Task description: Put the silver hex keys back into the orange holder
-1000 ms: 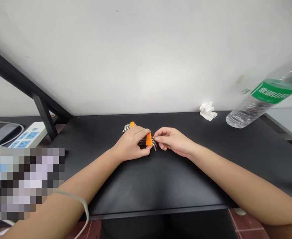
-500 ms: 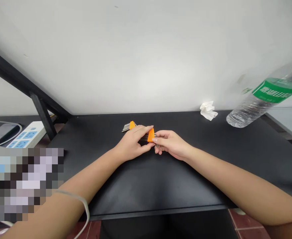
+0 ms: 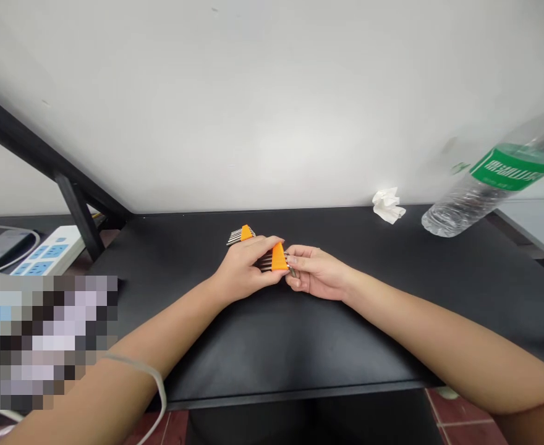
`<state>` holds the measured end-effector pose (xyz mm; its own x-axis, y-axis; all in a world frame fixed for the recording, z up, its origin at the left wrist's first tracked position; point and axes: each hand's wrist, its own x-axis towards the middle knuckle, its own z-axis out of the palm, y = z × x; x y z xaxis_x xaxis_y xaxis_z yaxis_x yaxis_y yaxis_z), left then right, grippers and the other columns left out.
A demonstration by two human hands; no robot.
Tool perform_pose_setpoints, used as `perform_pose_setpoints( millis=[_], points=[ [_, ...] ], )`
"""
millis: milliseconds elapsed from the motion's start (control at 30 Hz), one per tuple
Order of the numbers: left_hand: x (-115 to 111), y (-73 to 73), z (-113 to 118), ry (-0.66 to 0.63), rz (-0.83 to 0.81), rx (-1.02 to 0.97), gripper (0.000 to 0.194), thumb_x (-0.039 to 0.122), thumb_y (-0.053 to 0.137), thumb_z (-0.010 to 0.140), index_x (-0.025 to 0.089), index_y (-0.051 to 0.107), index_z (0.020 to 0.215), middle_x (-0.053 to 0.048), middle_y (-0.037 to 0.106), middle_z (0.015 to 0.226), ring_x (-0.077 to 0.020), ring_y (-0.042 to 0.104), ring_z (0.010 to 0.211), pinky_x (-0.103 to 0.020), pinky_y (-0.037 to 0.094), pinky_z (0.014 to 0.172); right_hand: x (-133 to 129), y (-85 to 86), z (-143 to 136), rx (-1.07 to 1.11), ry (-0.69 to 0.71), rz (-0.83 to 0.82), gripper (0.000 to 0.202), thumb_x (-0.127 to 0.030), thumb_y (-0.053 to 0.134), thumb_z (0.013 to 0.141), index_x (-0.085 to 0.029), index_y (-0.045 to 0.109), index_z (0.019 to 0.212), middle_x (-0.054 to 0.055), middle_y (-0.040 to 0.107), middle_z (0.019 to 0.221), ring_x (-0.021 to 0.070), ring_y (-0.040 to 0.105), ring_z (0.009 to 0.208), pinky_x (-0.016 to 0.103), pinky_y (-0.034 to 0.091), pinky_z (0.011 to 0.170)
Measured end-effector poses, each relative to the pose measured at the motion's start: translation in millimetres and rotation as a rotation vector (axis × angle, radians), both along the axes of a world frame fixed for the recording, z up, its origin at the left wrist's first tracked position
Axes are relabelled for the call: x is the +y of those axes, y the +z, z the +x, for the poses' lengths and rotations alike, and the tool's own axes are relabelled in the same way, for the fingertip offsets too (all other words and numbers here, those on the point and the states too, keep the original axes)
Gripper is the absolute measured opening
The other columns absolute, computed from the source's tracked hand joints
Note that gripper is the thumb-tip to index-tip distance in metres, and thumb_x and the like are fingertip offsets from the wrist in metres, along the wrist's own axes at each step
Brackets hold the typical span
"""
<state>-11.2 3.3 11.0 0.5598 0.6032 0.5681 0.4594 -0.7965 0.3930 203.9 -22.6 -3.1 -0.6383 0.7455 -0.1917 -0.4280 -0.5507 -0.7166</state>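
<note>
Orange holder point(image 3: 279, 257) is up in front of you, near the middle of the worktop point(image 3: 300, 346), between both hands. It's a wedge: long axis runs away from you, narrow end far, wide end near. Hex keys point(image 3: 266, 262) go through it crosswise, long shafts pointing left into your palm, short bent ends out on the right. One bent end angles toward you.

Your left hand point(image 3: 239, 272) pinches the holder, thumb on the near end, fingers on the far end. Your right hand point(image 3: 318, 275) has thumb and fingers closed on the bent ends, right against the holder; can't tell how many keys it has.

Second orange holder point(image 3: 246, 232) lies just past your left hand, partly hidden by it. Same layout: long axis roughly away from you, shafts pointing left and slightly toward you.

Worktop is black, matte with a soft sheen, backed by a pale wall point(image 3: 272, 123) with a few scuffs. Crumpled tissue point(image 3: 389, 205) sits at the far edge, right of centre. Clear bottle point(image 3: 457, 207) with green label stands right of it, slanted in view. Left side: black frame bar point(image 3: 31, 148), white power strip point(image 3: 70, 235) with blue sockets, pale cable point(image 3: 156, 377) by your forearm. Red floor tiles point(image 3: 467, 411) below.
</note>
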Motion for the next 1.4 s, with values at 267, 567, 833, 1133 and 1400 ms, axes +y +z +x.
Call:
perform_pose_setpoints(
  millis=[267,567,833,1133,1400],
  points=[
    [10,-7.8,-9,0.043,0.009,0.141,0.042,0.043,0.072,0.087,0.022,0.065,0.122,-0.004,0.076,0.095,-0.0182,0.070,0.079,-0.030,0.056,0.077,14,4.5,18,-0.774,-0.120,0.627,0.033,-0.052,0.061,0.097,-0.019,0.068,0.093,0.001,0.063,0.073,0.0148,0.059,0.063,0.028,0.044,0.061],
    [19,-17.7,-16,0.098,-0.169,0.216,0.053,0.044,0.066,0.091,0.022,0.058,0.138,-0.006,0.075,0.107,-0.0212,0.071,0.094,-0.034,0.057,0.088,32,12.7,59,-1.556,-0.025,1.394,0.012,-0.019,0.061,0.093,-0.018,0.071,0.088,0.005,0.063,0.095,0.0151,0.058,0.075,0.028,0.041,0.067],
    [23,-19.6,-17,0.052,-0.180,0.272,0.063,0.040,0.063,0.094,0.021,0.046,0.152,-0.005,0.070,0.098,-0.0199,0.067,0.085,-0.033,0.057,0.081,26,14.4,50,-1.704,0.101,1.462,0.014,-0.013,0.059,0.090,-0.017,0.067,0.080,0.008,0.062,0.087,0.0171,0.056,0.067,0.031,0.038,0.063],
    [25,-21.8,-12,0.039,-0.170,0.234,0.061,0.030,0.059,0.095,0.021,0.043,0.153,-0.006,0.069,0.100,-0.0206,0.067,0.087,-0.036,0.056,0.084,16,14.4,35,-1.511,-0.039,1.331,0.014,-0.008,0.056,0.084,-0.021,0.053,0.080,0.001,0.060,0.076,0.0140,0.050,0.062,0.027,0.031,0.057],
    [21,-18.2,-11,-0.011,-0.232,0.193,0.053,0.033,0.064,0.092,0.022,0.053,0.143,-0.008,0.072,0.113,-0.0219,0.070,0.095,-0.036,0.059,0.085,19,8.7,34,-1.239,-0.208,1.373,0.015,-0.009,0.051,0.092,-0.020,0.060,0.087,0.002,0.060,0.084,0.0146,0.054,0.073,0.026,0.040,0.069]
  ],
)
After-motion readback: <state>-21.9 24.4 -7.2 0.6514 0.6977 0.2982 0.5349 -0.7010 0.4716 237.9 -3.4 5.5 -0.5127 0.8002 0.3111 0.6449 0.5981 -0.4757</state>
